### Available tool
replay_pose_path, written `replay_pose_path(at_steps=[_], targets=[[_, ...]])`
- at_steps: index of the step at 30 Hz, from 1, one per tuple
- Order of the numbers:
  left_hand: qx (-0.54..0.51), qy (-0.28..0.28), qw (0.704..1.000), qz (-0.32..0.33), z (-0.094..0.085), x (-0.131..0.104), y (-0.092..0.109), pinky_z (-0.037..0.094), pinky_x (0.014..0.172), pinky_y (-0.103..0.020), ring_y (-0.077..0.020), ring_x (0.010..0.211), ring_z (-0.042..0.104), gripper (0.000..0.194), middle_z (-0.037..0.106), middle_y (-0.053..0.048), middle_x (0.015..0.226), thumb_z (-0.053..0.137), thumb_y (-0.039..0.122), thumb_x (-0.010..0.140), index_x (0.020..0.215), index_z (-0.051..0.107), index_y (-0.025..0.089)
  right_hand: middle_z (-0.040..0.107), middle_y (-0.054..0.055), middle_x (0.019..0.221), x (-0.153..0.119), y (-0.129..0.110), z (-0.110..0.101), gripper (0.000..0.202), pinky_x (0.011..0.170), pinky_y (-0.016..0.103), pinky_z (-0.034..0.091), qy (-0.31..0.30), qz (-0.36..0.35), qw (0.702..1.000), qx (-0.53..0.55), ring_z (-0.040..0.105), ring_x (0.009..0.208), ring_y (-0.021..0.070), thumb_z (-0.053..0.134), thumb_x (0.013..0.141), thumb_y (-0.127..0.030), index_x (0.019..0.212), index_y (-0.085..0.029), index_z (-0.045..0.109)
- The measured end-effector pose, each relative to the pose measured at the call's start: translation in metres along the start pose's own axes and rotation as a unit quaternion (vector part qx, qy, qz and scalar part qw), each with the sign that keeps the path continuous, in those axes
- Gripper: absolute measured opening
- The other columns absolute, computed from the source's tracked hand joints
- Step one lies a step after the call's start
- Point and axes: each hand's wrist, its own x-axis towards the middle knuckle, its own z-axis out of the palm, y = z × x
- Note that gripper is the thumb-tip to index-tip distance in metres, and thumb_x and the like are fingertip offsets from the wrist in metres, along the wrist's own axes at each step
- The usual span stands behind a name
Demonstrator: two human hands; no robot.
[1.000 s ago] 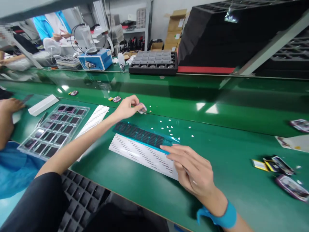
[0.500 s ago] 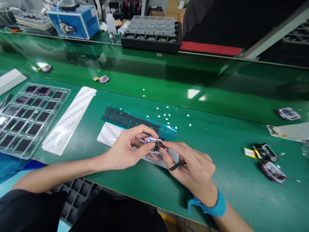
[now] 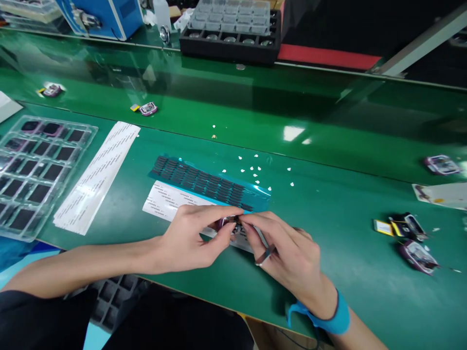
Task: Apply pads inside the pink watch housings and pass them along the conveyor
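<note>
Presently, small device [image 3: 223, 223] is being held by left hand [image 3: 193, 238] above white sheet [image 3: 170, 200], fingers being closed on its sides. Right hand [image 3: 292, 260] is being held against device's right end, fingertips being pinched; slim metal tool [image 3: 268, 255] is being gripped within. Blue strip [image 3: 199, 181] with dark pieces is being seen beside sheet, on green counter [image 3: 343, 223].

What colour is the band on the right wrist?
The band on the right wrist is bright blue; the head view shows it best.
</note>
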Motion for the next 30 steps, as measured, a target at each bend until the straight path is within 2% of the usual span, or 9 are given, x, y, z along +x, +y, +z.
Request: replay_pose_path(at_steps=[6,11,15,18,21,26,30], targets=[[0.006,0.008,1.000,0.006,-0.001,0.000,0.004,0.064,0.067,-0.017,-0.0130,0.068,0.077,0.023,0.083,-0.011,0.090,0.062,0.004,0.089,0.108,0.075,0.003,0.078,0.001,0.091,-0.003,0.002,-0.001,0.015,0.051,0.018,0.045,-0.004,-0.008,1.000,0.013,0.073,0.071,0.0080,0.055,0.103,-0.009,0.114,-0.018,0.060],[0.011,0.013,1.000,-0.019,0.003,-0.002,-0.002,0.062,0.060,-0.018,-0.0143,0.060,0.077,0.024,0.082,-0.013,0.087,0.062,0.006,0.088,0.107,0.076,0.002,0.078,0.002,0.099,-0.006,0.007,-0.001,0.036,0.054,0.020,0.048,-0.045,-0.042,0.997,-0.044,0.073,0.074,0.0095,0.043,0.097,0.003,0.117,-0.017,0.064],[-0.055,-0.012,0.988,-0.142,0.002,0.002,-0.006,0.061,0.052,-0.018,-0.0178,0.057,0.078,0.024,0.080,-0.007,0.070,0.062,0.013,0.089,0.106,0.077,0.007,0.078,0.002,0.104,-0.003,0.008,-0.003,0.037,0.047,0.021,0.045,-0.076,-0.030,0.996,-0.040,0.074,0.075,0.0098,0.042,0.099,0.000,0.119,-0.017,0.067],[-0.149,-0.045,0.954,-0.257,-0.006,0.012,-0.006,0.060,0.051,-0.019,-0.0196,0.058,0.078,0.020,0.077,-0.003,0.067,0.063,0.019,0.089,0.102,0.076,0.011,0.078,0.001,0.106,-0.001,0.009,-0.002,0.031,0.049,0.018,0.047,-0.069,0.002,0.998,0.005,0.074,0.081,0.0092,0.046,0.103,-0.006,0.121,-0.020,0.067],[-0.224,-0.066,0.921,-0.311,-0.015,0.022,-0.006,0.057,0.048,-0.018,-0.0161,0.051,0.075,0.012,0.072,0.000,0.065,0.066,0.019,0.087,0.094,0.074,0.012,0.079,0.001,0.105,-0.002,0.011,0.000,0.030,0.052,0.017,0.049,-0.043,0.014,0.998,0.046,0.075,0.083,0.0093,0.050,0.103,-0.008,0.122,-0.023,0.068],[-0.246,-0.081,0.909,-0.326,-0.017,0.025,-0.009,0.056,0.048,-0.018,-0.0148,0.049,0.073,0.008,0.068,0.001,0.064,0.069,0.020,0.085,0.088,0.070,0.012,0.080,0.000,0.101,-0.001,0.012,-0.001,0.024,0.050,0.018,0.049,-0.015,0.007,0.998,0.053,0.076,0.082,0.0103,0.057,0.101,-0.009,0.115,-0.024,0.071],[-0.229,-0.078,0.922,-0.304,-0.014,0.022,-0.010,0.055,0.045,-0.019,-0.0149,0.050,0.073,0.008,0.070,0.000,0.068,0.070,0.021,0.085,0.088,0.069,0.014,0.079,0.002,0.099,0.002,0.011,-0.004,0.015,0.052,0.019,0.051,-0.022,0.005,0.999,0.049,0.075,0.080,0.0111,0.062,0.101,-0.013,0.110,-0.021,0.071]])
